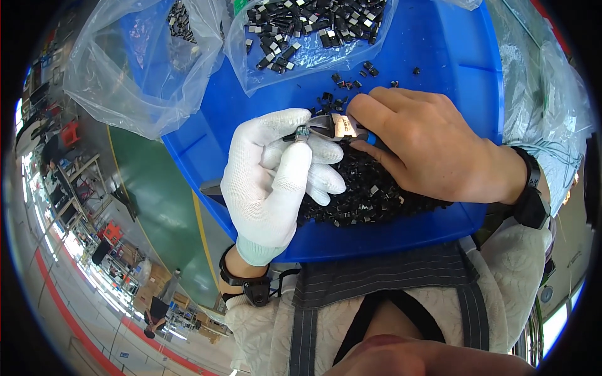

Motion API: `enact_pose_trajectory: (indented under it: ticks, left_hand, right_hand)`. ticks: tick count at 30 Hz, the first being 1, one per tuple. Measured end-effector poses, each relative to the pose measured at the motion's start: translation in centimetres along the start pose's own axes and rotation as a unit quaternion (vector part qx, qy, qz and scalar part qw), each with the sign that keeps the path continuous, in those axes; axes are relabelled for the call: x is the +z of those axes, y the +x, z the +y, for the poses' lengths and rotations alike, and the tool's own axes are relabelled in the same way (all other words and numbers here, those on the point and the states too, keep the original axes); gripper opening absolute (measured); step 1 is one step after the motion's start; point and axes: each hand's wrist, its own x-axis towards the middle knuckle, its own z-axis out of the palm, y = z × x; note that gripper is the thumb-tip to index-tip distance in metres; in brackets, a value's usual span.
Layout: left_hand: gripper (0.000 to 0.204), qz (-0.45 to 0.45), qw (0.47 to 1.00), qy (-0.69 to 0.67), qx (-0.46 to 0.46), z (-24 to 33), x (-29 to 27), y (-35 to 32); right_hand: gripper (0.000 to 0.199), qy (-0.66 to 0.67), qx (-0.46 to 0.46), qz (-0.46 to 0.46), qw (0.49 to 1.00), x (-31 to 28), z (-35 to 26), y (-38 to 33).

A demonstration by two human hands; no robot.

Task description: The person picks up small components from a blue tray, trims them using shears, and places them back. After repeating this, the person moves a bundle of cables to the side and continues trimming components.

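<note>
My left hand (266, 188), in a white knit glove, pinches a small connector (302, 133) with a metal shell between thumb and forefinger. In my bare right hand (439, 147) is a pair of pliers (343, 127) with a blue grip; its jaws reach to the connector. Whether the jaws are touching it I cannot tell. Below both hands lies a heap of small black plastic pieces (360, 194) in a blue bin (376, 247). Several loose bits (370, 67) are scattered on the bin floor beyond the hands.
A clear bag (263, 72) of black connectors with metal ends lies at the bin's far side. Another clear bag (138, 88) hangs over the far left rim. Plastic sheeting (533, 75) stands at the right. A green floor (153, 188) and distant workbenches show at left, with another person (157, 313) far off.
</note>
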Motion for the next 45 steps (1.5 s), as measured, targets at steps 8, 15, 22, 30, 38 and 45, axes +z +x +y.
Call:
enact_pose_trajectory:
  ticks: [8, 15, 22, 30, 38, 45]
  left_hand:
    - [0.026, 0.021, 0.999, 0.022, 0.014, -0.1, 0.1, 0.0]
    - [0.024, 0.046, 0.996, 0.076, 0.029, 0.4, -0.2, 0.0]
    - [0.022, 0.03, 0.995, 0.087, 0.032, 0.1, -0.9, -0.2]
    - [0.024, 0.034, 0.999, -0.001, 0.0, 0.0, -0.1, -0.1]
    - [0.026, 0.04, 0.998, -0.033, 0.037, -0.7, 0.1, 0.0]
    - [0.03, 0.069, 0.996, 0.017, 0.045, -0.7, 0.9, 0.0]
  right_hand:
    - [0.028, -0.042, -0.013, 0.025, 0.999, 0.2, 0.2, 0.0]
    - [0.031, -0.036, -0.03, 0.019, 0.999, 0.2, 0.1, 0.1]
    - [0.039, -0.09, -0.032, 0.027, 0.995, 0.3, 0.0, 0.1]
    - [0.044, -0.116, -0.028, 0.051, 0.992, 0.6, -0.2, 0.2]
    - [0.045, -0.139, -0.025, 0.06, 0.988, 0.6, -0.2, 0.4]
    - [0.043, -0.147, -0.026, 0.082, 0.985, 1.1, 0.0, 0.5]
